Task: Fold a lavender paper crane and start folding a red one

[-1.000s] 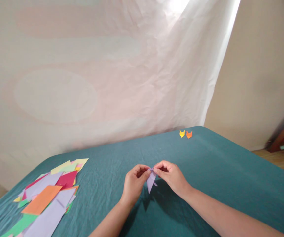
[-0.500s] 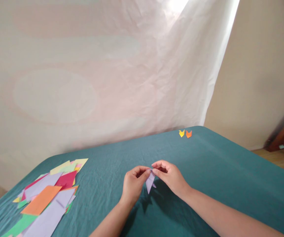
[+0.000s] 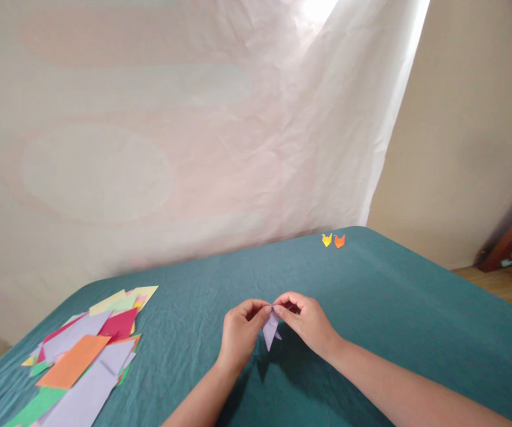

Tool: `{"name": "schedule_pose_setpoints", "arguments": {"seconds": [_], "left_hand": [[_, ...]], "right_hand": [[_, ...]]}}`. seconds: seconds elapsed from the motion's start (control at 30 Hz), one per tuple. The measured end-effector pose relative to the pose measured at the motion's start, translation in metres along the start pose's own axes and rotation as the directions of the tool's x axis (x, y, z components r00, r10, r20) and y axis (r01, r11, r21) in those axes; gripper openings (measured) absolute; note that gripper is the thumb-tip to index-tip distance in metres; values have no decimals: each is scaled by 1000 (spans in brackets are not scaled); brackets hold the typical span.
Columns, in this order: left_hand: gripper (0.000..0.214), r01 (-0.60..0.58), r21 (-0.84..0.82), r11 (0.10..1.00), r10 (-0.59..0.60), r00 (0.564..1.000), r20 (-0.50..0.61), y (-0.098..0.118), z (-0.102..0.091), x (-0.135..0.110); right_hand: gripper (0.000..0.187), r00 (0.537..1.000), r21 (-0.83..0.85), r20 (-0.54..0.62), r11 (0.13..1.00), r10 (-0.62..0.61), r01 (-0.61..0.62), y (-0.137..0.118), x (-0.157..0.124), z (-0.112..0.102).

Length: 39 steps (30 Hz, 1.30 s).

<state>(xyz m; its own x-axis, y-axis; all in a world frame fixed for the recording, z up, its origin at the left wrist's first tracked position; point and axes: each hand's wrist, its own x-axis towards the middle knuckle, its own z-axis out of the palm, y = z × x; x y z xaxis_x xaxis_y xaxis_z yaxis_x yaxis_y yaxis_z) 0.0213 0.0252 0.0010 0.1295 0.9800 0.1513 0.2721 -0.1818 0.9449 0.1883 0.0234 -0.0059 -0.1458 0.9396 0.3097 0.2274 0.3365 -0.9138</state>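
Paper pile (image 3: 60,345): loose coloured sheets overlap on the green cloth (image 3: 185,350), an orange sheet (image 3: 74,360) and a crimson sheet (image 3: 120,325) near the top; neither hand touches it

Left hand (image 3: 240,329): I read thumb and fingertips as pinching the upper left of the lilac folded paper (image 3: 269,333), the other fingers curled in behind

Lilac piece: between the two hands, gripped at its top, long point hanging down and a small flap jutting right; its shadow falls apart from the tip, so I take it as lifted off the cloth

Step in hand: in my judgement, working or pressing a fold at the top; the crease is too small for me to make out

Next move calls for: I would say steady, matched pinches, since light paper could slip or crease askew

Right hand (image 3: 310,323): thumb and forefinger grasp the upper right corner, close beside the left fingertips

Far edge: yellow folded piece (image 3: 326,239), then orange folded piece (image 3: 339,241), just beside each other, well apart from the hands
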Motion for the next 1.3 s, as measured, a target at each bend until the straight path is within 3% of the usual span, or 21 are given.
{"name": "schedule_pose_setpoints", "arguments": {"seconds": [0.63, 0.87, 1.13, 1.3], "left_hand": [[21, -61, 189, 980, 53, 997, 46, 4, -4, -1], [18, 3, 165, 986, -10, 999, 45, -3, -12, 8], [16, -247, 403, 881, 215, 969, 123, 9, -15, 5], [14, -290, 423, 858, 252, 957, 145, 8, -15, 4]], "right_hand": [[12, 1000, -82, -6, 996, 18, -19, 9, 2, 4], [14, 995, -36, 35, 995, 99, -97, 14, 4, 2], [11, 998, -101, 57, 994, 37, -31, 13, 3, 1], [9, 997, -123, 80, 992, 14, -4, 11, 2, 2]]}}
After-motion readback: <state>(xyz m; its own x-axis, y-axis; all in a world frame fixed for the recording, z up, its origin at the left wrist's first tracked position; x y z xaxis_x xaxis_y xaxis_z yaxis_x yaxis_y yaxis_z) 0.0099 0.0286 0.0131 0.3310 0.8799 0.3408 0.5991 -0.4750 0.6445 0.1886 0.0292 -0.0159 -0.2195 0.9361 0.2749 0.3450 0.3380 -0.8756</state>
